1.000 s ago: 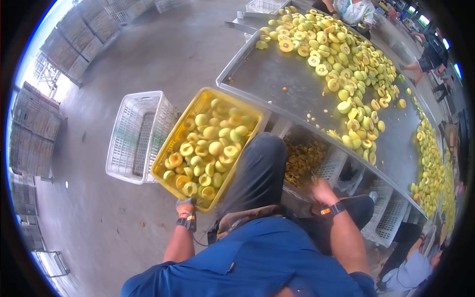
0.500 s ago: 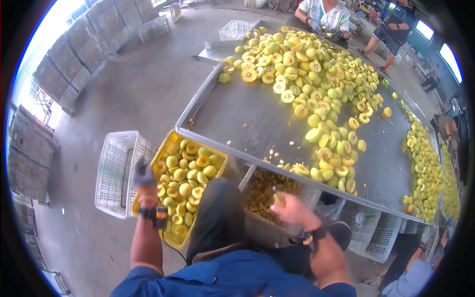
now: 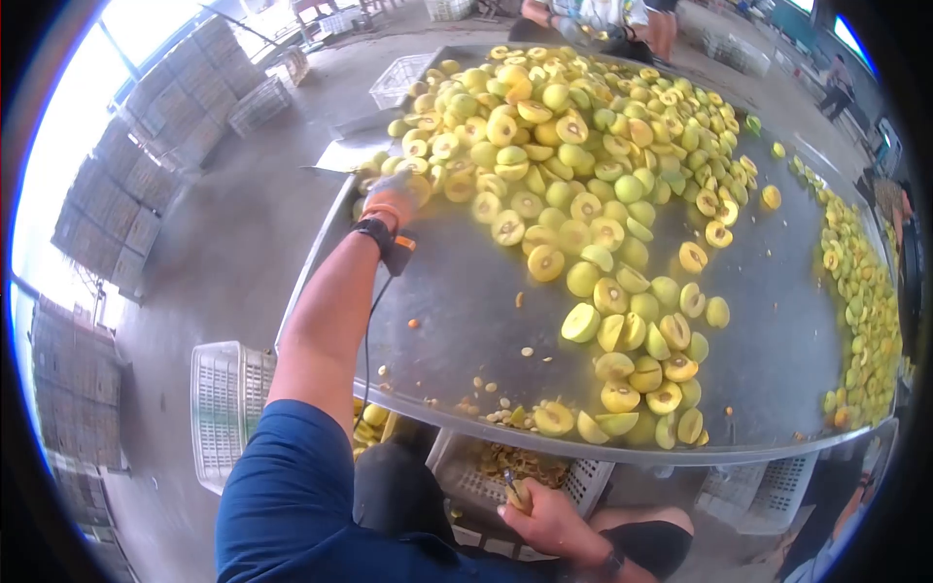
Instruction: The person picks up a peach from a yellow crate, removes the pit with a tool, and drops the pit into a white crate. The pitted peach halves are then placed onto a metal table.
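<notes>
My left hand [image 3: 394,192], in a grey glove, reaches across to the left edge of a big heap of halved yellow-green stone fruit [image 3: 564,126]. Its fingers are smeared by motion and overlap the nearest halves. Many halves show a brown stone or a hollow in the cut face. Low in the view, my bare right hand [image 3: 552,525] is closed around a small pitting tool [image 3: 521,499] with a pale handle and a short metal tip pointing up. Just behind it, under the table edge, a crate [image 3: 457,466] holds brownish scraps.
The metal table [image 3: 437,301] has a raised rim, with loose pits [image 3: 491,387] near its front. More fruit halves [image 3: 860,311] line the right side. A white crate [image 3: 219,408] and a partly hidden yellow crate [image 3: 391,428] stand left. Another person [image 3: 607,19] sits across the table.
My left hand has gone from the yellow crate of fruit up and across to the heap. My right hand keeps the tool and appears lower. The view has shifted toward the table.
</notes>
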A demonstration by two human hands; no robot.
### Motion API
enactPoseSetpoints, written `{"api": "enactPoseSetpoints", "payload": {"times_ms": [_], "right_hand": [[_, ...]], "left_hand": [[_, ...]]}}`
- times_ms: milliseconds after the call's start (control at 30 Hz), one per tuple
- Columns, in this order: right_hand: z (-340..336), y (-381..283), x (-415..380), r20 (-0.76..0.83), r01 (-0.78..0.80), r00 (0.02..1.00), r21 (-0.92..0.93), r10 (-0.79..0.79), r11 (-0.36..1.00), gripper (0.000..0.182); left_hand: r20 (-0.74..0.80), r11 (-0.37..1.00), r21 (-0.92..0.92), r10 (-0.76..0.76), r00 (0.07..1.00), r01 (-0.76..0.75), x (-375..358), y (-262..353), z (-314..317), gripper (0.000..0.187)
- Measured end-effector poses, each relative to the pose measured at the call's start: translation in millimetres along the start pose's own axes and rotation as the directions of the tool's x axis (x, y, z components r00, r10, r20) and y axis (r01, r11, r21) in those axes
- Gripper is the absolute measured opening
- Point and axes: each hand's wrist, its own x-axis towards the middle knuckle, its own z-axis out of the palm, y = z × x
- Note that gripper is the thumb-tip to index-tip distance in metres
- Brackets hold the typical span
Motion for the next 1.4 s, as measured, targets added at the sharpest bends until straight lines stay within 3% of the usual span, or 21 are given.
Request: {"api": "enactPoseSetpoints", "payload": {"times_ms": [33, 133, 167, 267, 300, 333, 367, 400, 500, 600, 667, 733, 800, 833, 900, 1033, 1133, 1233, 1333, 1400], "right_hand": [[-1.6, 1.7, -0.6, 0.008, -0.019, 1.000, -0.017, 0.019, 1.000, 0.041], [-5.7, -3.9, 0.2, 0.014, -0.004, 1.000, -0.054, 0.004, 0.999, 0.040], [-1.1, 3.6, 1.6, -0.029, 0.060, 0.998, -0.060, -0.062, 0.996, 0.039], [-3.8, -4.0, 1.3, -0.046, 0.075, 0.996, -0.023, -0.076, 0.997, 0.038], [-4.8, -8.5, -0.6, -0.073, 0.089, 0.993, 0.005, -0.089, 0.996, 0.036], [-3.5, -5.7, -0.1, -0.119, 0.136, 0.984, 0.002, -0.135, 0.991, 0.033], [-3.8, -7.9, -0.9, -0.138, 0.155, 0.979, 0.032, -0.149, 0.987, 0.031], [-4.8, -9.9, -2.1, -0.154, 0.172, 0.975, 0.057, -0.161, 0.983, 0.029], [3.6, -4.9, -2.8, -0.332, 0.354, 0.895, 0.125, -0.297, 0.927, 0.026], [2.8, -10.1, -9.4, -0.278, 0.282, 0.937, 0.246, -0.211, 0.927, 0.024], [5.9, -6.0, -10.8, -0.298, 0.318, 0.923, 0.239, -0.242, 0.918, 0.025], [10.0, 1.8, -14.5, -0.327, 0.344, 0.907, 0.206, -0.267, 0.916, 0.026], [13.6, 7.5, -17.2, -0.355, 0.367, 0.886, 0.143, -0.299, 0.919, 0.028], [17.0, 10.9, -17.2, -0.389, 0.435, 0.849, 0.129, -0.358, 0.891, 0.028], [18.6, 19.9, -16.2, -0.402, 0.418, 0.841, 0.054, -0.363, 0.907, 0.028], [19.3, 29.5, -14.9, -0.398, 0.347, 0.858, -0.016, -0.324, 0.938, 0.028], [23.1, 23.7, -18.6, -0.266, 0.435, 0.886, 0.194, -0.380, 0.879, 0.025], [27.5, 29.7, -11.3, -0.344, 0.506, 0.835, 0.169, -0.430, 0.846, 0.023], [22.0, 26.3, -12.9, -0.310, 0.460, 0.860, 0.127, -0.406, 0.879, 0.022], [16.9, 17.9, -17.6, -0.223, 0.368, 0.924, 0.294, -0.311, 0.882, 0.023]], "left_hand": [[0.062, 0.996, 0.087, 0.006, 0.998, -0.011, -0.7, 7.4, -8.6, 0.055], [0.151, 0.996, 0.084, -0.015, 0.988, 0.002, -10.4, 11.3, -17.2, 0.056], [0.112, 0.999, 0.050, 0.009, 0.994, -0.015, -18.6, 10.0, -16.3, 0.061], [0.231, 0.999, 0.026, -0.027, 0.973, 0.021, -58.7, 23.9, -31.8, 0.063], [0.335, 0.966, -0.216, -0.062, 0.940, 0.141, -81.0, 32.1, -43.8, 0.063], [0.443, 0.861, -0.426, -0.069, 0.894, 0.277, -108.6, 49.8, -65.7, 0.064], [0.483, 0.686, -0.643, 0.017, 0.876, 0.341, -133.9, 57.4, -75.7, 0.062], [0.496, 0.604, -0.709, 0.062, 0.866, 0.363, -160.7, 68.5, -86.5, 0.061], [0.506, 0.330, -0.834, 0.140, 0.851, 0.442, -237.2, 115.3, -124.3, 0.054], [0.460, 0.014, -0.886, 0.156, 0.874, 0.464, -312.6, 153.0, -138.4, 0.034], [0.466, -0.035, -0.881, 0.093, 0.880, 0.471, -350.4, 174.0, -141.3, 0.036], [0.182, 0.240, -0.960, 0.148, 0.972, 0.143, -381.7, 164.1, -94.6, 0.035], [0.097, 0.303, -0.952, 0.135, 0.986, 0.052, -408.7, 169.3, -80.3, 0.034], [0.160, 0.240, -0.961, 0.067, 0.985, 0.140, -420.7, 181.5, -85.4, 0.034], [0.468, -0.137, -0.881, -0.103, 0.878, 0.453, -429.5, 209.9, -114.9, 0.032], [0.270, 0.043, -0.958, -0.207, 0.940, 0.285, -445.0, 226.8, -104.1, 0.031], [0.175, 0.201, -0.955, -0.212, 0.961, 0.219, -449.5, 228.2, -95.7, 0.033], [0.165, 0.195, -0.960, -0.192, 0.967, 0.203, -449.0, 234.8, -104.4, 0.033], [0.183, 0.196, -0.955, -0.194, 0.964, 0.221, -449.7, 229.8, -97.3, 0.030], [0.205, 0.110, -0.967, -0.210, 0.956, 0.232, -452.9, 233.6, -100.6, 0.028]]}}
